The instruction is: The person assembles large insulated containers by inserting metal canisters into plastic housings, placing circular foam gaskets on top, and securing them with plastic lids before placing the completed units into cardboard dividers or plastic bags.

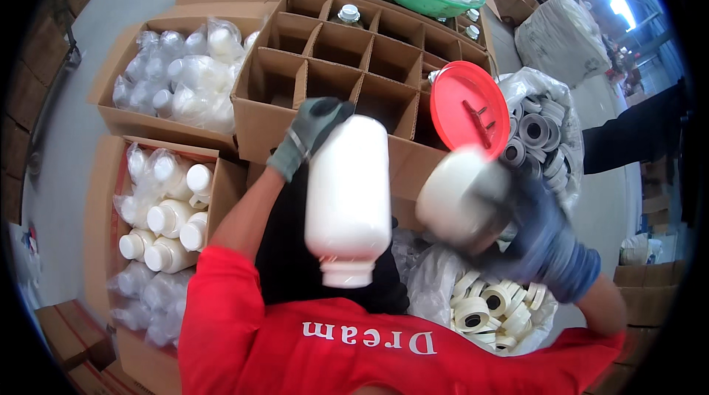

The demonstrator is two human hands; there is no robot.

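Note:
My left hand point(316, 129), in a grey-green glove, is closed round the base end of a large white plastic bottle point(348, 195). The bottle's bare neck points down toward my body; no cap shows on it. To the right, my right hand point(528, 229), in a blue-grey glove and smeared by motion, grips a thick white round piece point(458, 195). Blur hides its exact kind, and a gap separates it from the bottle. Beyond both hands stands a cardboard box with dividers point(336, 55), with a clear white-capped bottle point(349, 15) in one cell.
At left, open cartons hold bagged white bottles point(170, 218) and clear-wrapped bottles point(185, 73). A green basin point(425, 0) of white caps sits at the back. A red lid point(469, 107) lies on the box's right. Bags of grey rings point(535, 133) and white rings point(491, 306) stand at right.

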